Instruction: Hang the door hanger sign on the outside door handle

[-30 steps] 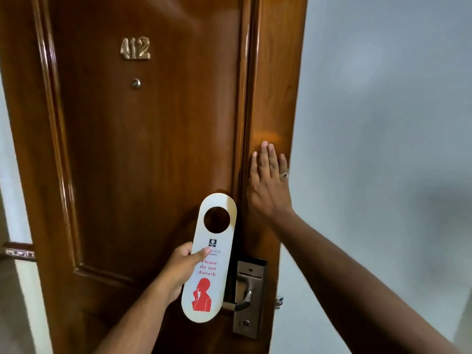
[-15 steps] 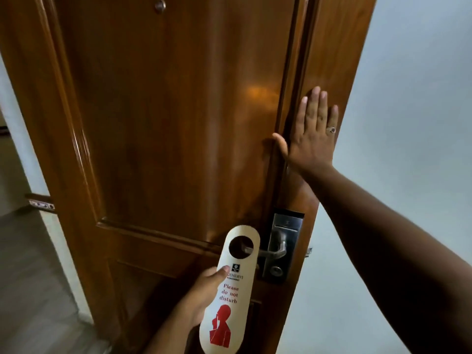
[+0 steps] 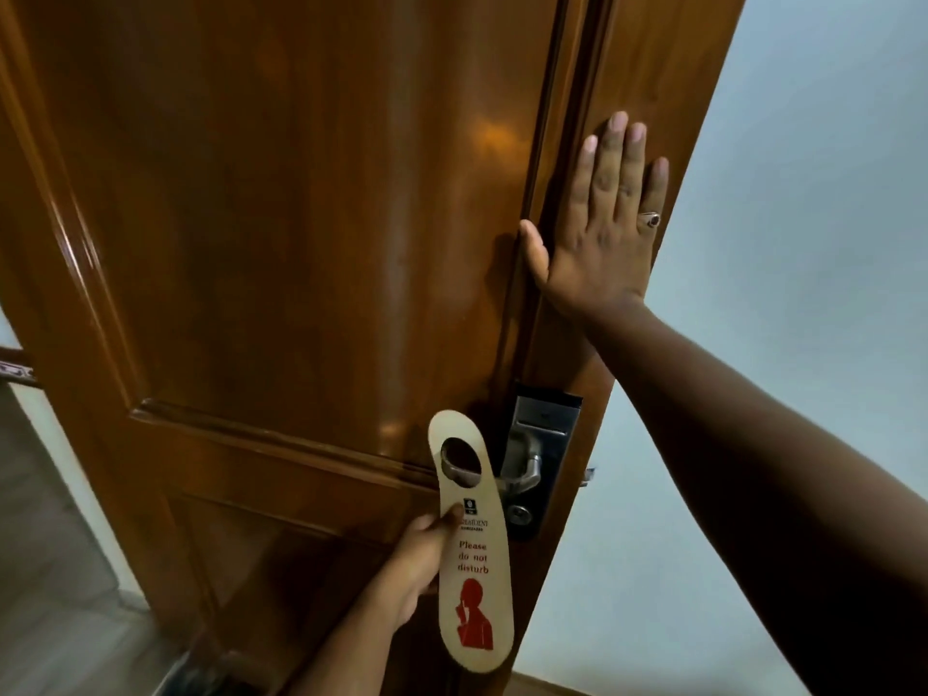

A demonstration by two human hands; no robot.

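Note:
A cream door hanger sign (image 3: 474, 560) with red "Please do not disturb" text and a red figure is pinched in my left hand (image 3: 419, 560), thumb on its front. The sign's round hole lies over the tip of the silver lever handle (image 3: 522, 472), and the lever end shows through it. The handle sits on a metal lock plate (image 3: 545, 429) near the right edge of the brown wooden door (image 3: 281, 233). My right hand (image 3: 600, 228) rests flat, fingers spread, on the door's edge above the lock, holding nothing.
A pale grey wall (image 3: 803, 243) fills the right side. Grey floor (image 3: 45, 570) shows at lower left, with a strip of wooden trim (image 3: 15, 364) at the left edge. My right forearm crosses the lower right of the view.
The view has tilted down and come closer to the door. My left hand has carried the sign left and up so its hole now covers the lever's tip. My right hand stays flat on the door.

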